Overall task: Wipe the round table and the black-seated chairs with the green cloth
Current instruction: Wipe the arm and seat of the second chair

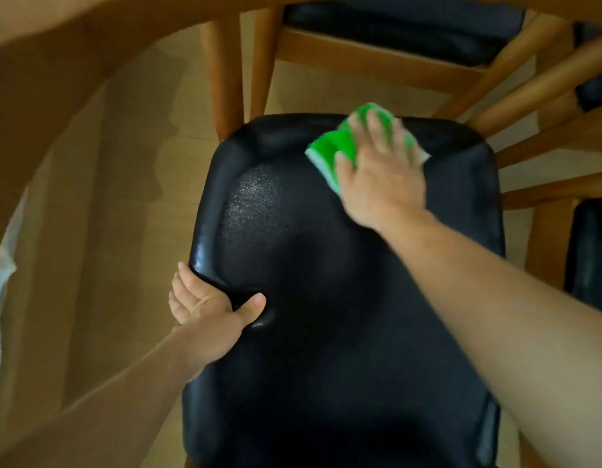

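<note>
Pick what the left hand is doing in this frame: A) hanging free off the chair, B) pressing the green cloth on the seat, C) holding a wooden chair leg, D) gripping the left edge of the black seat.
D: the left hand grips the edge of the black seat, thumb pressed into the top and fingers curled under the rim, while the right hand presses the green cloth flat near the far edge.

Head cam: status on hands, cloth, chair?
Right hand flat on green cloth, pressing it on far part of black chair seat. Left hand grips seat's left edge. Nothing in the way on the seat.
</note>
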`<state>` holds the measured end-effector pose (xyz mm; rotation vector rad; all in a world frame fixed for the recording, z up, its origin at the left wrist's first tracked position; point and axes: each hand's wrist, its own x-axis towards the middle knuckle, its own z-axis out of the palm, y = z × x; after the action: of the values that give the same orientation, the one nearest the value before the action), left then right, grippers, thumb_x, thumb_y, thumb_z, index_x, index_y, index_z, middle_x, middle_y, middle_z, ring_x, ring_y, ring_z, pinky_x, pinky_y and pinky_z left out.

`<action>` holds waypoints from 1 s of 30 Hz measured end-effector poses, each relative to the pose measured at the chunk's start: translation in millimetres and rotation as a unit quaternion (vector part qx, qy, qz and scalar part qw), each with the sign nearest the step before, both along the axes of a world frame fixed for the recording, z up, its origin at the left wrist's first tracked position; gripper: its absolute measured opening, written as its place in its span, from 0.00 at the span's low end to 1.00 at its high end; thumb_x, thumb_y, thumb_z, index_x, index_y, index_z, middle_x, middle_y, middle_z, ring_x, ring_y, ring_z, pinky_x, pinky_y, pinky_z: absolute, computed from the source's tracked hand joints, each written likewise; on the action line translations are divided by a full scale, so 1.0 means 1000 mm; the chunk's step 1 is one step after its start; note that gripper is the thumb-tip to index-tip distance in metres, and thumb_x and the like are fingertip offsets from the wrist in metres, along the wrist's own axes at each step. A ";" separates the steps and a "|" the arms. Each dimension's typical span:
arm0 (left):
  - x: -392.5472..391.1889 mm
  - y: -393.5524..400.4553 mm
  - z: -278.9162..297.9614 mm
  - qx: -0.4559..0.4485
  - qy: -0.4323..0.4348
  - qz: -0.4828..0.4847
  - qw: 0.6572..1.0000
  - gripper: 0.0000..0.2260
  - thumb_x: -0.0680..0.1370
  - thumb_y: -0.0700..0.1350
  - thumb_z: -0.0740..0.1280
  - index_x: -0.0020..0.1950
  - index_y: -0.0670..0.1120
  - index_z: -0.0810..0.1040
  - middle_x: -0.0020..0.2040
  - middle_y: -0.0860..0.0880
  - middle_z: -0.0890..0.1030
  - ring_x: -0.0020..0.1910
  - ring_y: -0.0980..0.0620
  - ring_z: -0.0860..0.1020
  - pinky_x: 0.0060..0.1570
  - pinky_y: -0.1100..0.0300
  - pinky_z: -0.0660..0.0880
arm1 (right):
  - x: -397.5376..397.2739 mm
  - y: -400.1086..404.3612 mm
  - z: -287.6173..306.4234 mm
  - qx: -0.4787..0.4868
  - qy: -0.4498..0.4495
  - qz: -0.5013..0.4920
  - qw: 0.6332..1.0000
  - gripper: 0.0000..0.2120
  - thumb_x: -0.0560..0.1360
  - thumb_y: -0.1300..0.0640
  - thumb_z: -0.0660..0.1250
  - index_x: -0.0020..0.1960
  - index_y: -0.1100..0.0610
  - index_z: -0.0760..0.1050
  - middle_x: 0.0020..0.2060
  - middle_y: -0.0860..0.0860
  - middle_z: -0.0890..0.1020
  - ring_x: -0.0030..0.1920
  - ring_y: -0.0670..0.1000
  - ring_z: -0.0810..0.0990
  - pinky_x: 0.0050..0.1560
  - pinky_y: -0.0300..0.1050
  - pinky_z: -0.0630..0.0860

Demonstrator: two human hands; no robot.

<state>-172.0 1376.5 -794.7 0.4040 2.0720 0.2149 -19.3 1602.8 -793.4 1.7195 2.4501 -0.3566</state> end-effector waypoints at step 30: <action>0.002 0.003 0.003 0.002 0.019 0.003 1.000 0.56 0.70 0.63 0.70 0.75 0.48 0.29 0.77 0.50 0.35 0.76 0.49 0.37 0.73 0.49 0.41 | 0.127 -0.205 0.023 -0.160 -0.072 -0.171 0.970 0.36 0.74 0.33 0.31 0.75 0.49 0.25 0.77 0.51 0.33 0.76 0.62 0.35 0.72 0.71 0.46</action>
<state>-169.6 1379.5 -792.0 0.4076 2.1102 0.2174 107.4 1397.4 -770.3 1.9357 1.8700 -0.6027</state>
